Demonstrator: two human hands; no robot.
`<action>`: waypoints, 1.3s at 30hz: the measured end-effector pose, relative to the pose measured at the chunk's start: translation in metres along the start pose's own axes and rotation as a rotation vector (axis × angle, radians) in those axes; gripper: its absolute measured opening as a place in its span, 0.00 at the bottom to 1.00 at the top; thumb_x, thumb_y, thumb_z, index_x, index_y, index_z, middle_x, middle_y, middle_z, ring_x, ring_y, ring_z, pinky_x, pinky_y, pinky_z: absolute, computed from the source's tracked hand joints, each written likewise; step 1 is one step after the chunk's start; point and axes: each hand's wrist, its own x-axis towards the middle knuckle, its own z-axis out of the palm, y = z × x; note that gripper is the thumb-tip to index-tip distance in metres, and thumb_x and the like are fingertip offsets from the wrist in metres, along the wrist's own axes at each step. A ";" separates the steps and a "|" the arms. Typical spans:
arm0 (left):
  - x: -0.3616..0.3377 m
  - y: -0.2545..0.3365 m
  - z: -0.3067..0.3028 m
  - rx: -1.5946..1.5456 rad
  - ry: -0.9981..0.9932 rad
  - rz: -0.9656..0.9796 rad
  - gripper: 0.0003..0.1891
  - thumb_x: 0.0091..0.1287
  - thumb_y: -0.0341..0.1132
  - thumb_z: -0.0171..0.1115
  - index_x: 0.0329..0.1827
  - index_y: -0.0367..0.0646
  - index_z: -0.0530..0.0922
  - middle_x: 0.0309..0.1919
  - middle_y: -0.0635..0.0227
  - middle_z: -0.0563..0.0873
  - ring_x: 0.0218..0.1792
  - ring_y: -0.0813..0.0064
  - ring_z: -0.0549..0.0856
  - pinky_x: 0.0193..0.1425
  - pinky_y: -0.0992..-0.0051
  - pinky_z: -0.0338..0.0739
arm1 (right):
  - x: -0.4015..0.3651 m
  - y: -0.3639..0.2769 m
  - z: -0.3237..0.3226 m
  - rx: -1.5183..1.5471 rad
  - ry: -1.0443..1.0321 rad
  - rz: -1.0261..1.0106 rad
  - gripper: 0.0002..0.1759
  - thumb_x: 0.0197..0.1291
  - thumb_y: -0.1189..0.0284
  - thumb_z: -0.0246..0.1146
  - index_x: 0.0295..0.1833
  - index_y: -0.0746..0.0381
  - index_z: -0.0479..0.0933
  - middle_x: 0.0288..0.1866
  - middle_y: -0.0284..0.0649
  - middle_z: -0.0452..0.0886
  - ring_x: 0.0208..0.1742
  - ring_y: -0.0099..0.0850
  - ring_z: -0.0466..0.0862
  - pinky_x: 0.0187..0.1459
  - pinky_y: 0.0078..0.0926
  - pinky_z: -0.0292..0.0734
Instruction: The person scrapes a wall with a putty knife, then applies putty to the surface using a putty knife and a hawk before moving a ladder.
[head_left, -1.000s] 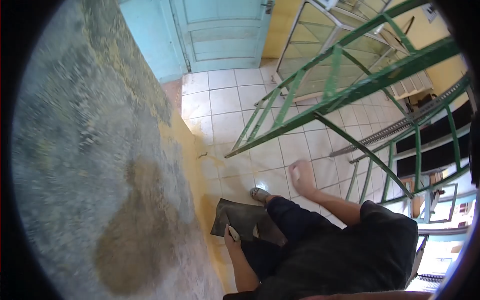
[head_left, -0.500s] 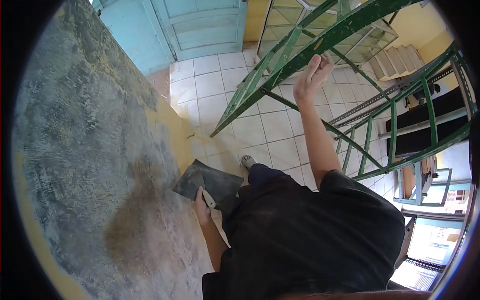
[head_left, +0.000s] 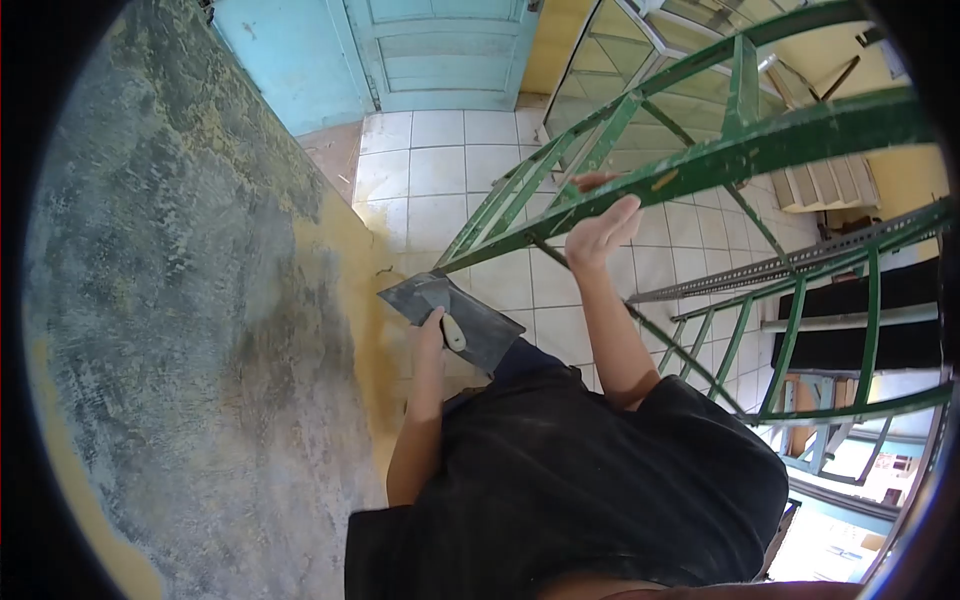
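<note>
My left hand [head_left: 430, 328] is closed around a putty knife with a cream handle [head_left: 453, 333] and a dark, flat, rectangular sheet [head_left: 488, 328]. The knife's blade lies against the sheet's upper face. Both are in front of my body, just right of the wall's base. My right hand [head_left: 600, 235] grips a rail of the green stepladder [head_left: 690, 175]; the thumb shows on the near side, and fingers appear beyond the rail. The ladder stands with its legs spread, its paint chipped.
A wall [head_left: 190, 300] with patchy grey and yellow coating, partly damp-looking, runs along my left. White floor tiles [head_left: 437, 175] lie ahead, up to a light-blue door [head_left: 445, 60]. Behind the ladder are a glass cabinet [head_left: 610, 75] and a small stepped shelf [head_left: 825, 185].
My right hand has gone from loosely raised beside the ladder to gripping its rail. The ladder appears larger and nearer. My left hand, with knife and sheet, has moved up and right.
</note>
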 end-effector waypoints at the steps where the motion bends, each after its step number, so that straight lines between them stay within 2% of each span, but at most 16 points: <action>1: -0.001 0.003 0.016 -0.010 0.004 -0.002 0.21 0.62 0.30 0.72 0.56 0.29 0.79 0.49 0.57 0.87 0.47 0.65 0.86 0.53 0.67 0.80 | -0.002 -0.005 0.002 0.111 -0.016 0.101 0.33 0.79 0.43 0.37 0.51 0.67 0.66 0.34 0.50 0.81 0.31 0.38 0.81 0.37 0.34 0.78; 2: -0.002 0.006 0.032 -0.031 -0.019 -0.055 0.20 0.62 0.29 0.72 0.55 0.28 0.79 0.49 0.57 0.87 0.47 0.65 0.86 0.53 0.66 0.80 | -0.004 -0.008 0.004 0.219 -0.032 0.204 0.35 0.78 0.41 0.38 0.51 0.67 0.65 0.33 0.50 0.80 0.31 0.39 0.81 0.36 0.35 0.79; 5: 0.003 0.004 0.066 -0.069 -0.034 -0.119 0.20 0.62 0.28 0.72 0.54 0.27 0.79 0.49 0.56 0.87 0.47 0.65 0.86 0.53 0.67 0.81 | -0.002 -0.006 0.004 0.248 -0.046 0.271 0.38 0.75 0.36 0.40 0.50 0.66 0.63 0.29 0.49 0.77 0.26 0.40 0.79 0.32 0.38 0.80; 8: 0.026 -0.007 0.085 -0.092 -0.026 -0.107 0.20 0.61 0.28 0.72 0.53 0.26 0.79 0.48 0.56 0.87 0.45 0.65 0.87 0.51 0.68 0.81 | 0.002 0.002 0.005 0.245 -0.060 0.252 0.41 0.73 0.33 0.40 0.49 0.67 0.63 0.25 0.47 0.74 0.23 0.39 0.78 0.28 0.40 0.79; 9: 0.028 -0.002 0.092 -0.111 -0.024 -0.086 0.19 0.61 0.27 0.72 0.53 0.26 0.79 0.48 0.56 0.87 0.45 0.66 0.87 0.49 0.68 0.82 | 0.003 0.003 0.008 0.312 -0.033 0.241 0.38 0.76 0.39 0.43 0.42 0.70 0.65 0.25 0.46 0.74 0.24 0.36 0.79 0.29 0.35 0.80; 12: 0.039 0.015 0.110 -0.040 0.032 -0.061 0.19 0.60 0.27 0.73 0.51 0.26 0.80 0.47 0.57 0.87 0.44 0.66 0.87 0.49 0.69 0.81 | 0.015 0.011 0.013 0.226 -0.061 0.199 0.38 0.76 0.39 0.43 0.38 0.70 0.67 0.23 0.45 0.73 0.22 0.35 0.78 0.27 0.33 0.78; 15: 0.059 0.031 0.124 -0.077 -0.097 -0.036 0.19 0.60 0.30 0.74 0.51 0.27 0.81 0.46 0.57 0.87 0.44 0.67 0.87 0.50 0.69 0.80 | 0.027 0.015 0.031 0.223 0.028 0.214 0.38 0.76 0.41 0.44 0.35 0.70 0.67 0.22 0.43 0.73 0.21 0.35 0.77 0.26 0.32 0.77; 18: 0.084 0.053 0.151 0.071 -0.168 -0.035 0.18 0.61 0.32 0.74 0.50 0.29 0.82 0.45 0.58 0.88 0.43 0.68 0.87 0.48 0.69 0.79 | 0.044 0.022 0.052 0.207 0.055 0.205 0.34 0.78 0.45 0.45 0.40 0.70 0.67 0.23 0.43 0.74 0.21 0.34 0.78 0.25 0.32 0.78; 19: 0.089 0.060 0.157 0.078 -0.176 -0.036 0.18 0.61 0.32 0.74 0.50 0.29 0.82 0.45 0.58 0.88 0.43 0.68 0.87 0.48 0.69 0.79 | 0.050 0.027 0.059 0.146 0.072 0.166 0.32 0.78 0.43 0.42 0.43 0.66 0.62 0.24 0.44 0.72 0.21 0.34 0.77 0.23 0.33 0.77; 21: 0.097 0.068 0.170 0.007 -0.175 -0.029 0.16 0.60 0.30 0.75 0.47 0.32 0.82 0.44 0.59 0.87 0.40 0.68 0.87 0.43 0.68 0.81 | 0.059 0.034 0.067 0.134 0.084 0.172 0.31 0.79 0.44 0.42 0.43 0.67 0.62 0.24 0.44 0.72 0.20 0.34 0.77 0.23 0.33 0.78; 23: 0.110 0.073 0.183 0.049 -0.187 0.018 0.16 0.60 0.31 0.75 0.46 0.32 0.83 0.42 0.60 0.88 0.38 0.69 0.87 0.43 0.68 0.81 | 0.069 0.042 0.075 0.108 0.098 0.151 0.29 0.80 0.48 0.42 0.44 0.67 0.61 0.23 0.44 0.72 0.20 0.34 0.77 0.23 0.32 0.78; 27: 0.113 0.095 0.211 0.131 -0.162 0.090 0.15 0.58 0.33 0.76 0.42 0.32 0.84 0.36 0.62 0.88 0.36 0.69 0.87 0.42 0.68 0.79 | 0.081 0.067 0.082 0.058 0.099 0.158 0.29 0.80 0.48 0.43 0.45 0.67 0.61 0.22 0.43 0.72 0.19 0.34 0.77 0.22 0.32 0.78; 33: 0.130 0.116 0.245 0.106 -0.254 0.084 0.15 0.57 0.33 0.76 0.43 0.32 0.84 0.38 0.61 0.89 0.37 0.68 0.87 0.42 0.71 0.78 | 0.104 0.089 0.098 0.084 0.147 0.133 0.28 0.79 0.49 0.48 0.50 0.68 0.61 0.22 0.42 0.73 0.17 0.32 0.77 0.22 0.31 0.77; 39: 0.145 0.123 0.271 0.096 -0.253 0.104 0.19 0.57 0.32 0.77 0.46 0.29 0.81 0.40 0.58 0.88 0.38 0.67 0.87 0.42 0.68 0.80 | 0.121 0.107 0.107 0.040 0.185 0.152 0.29 0.78 0.47 0.49 0.49 0.68 0.62 0.20 0.41 0.74 0.17 0.32 0.78 0.22 0.30 0.77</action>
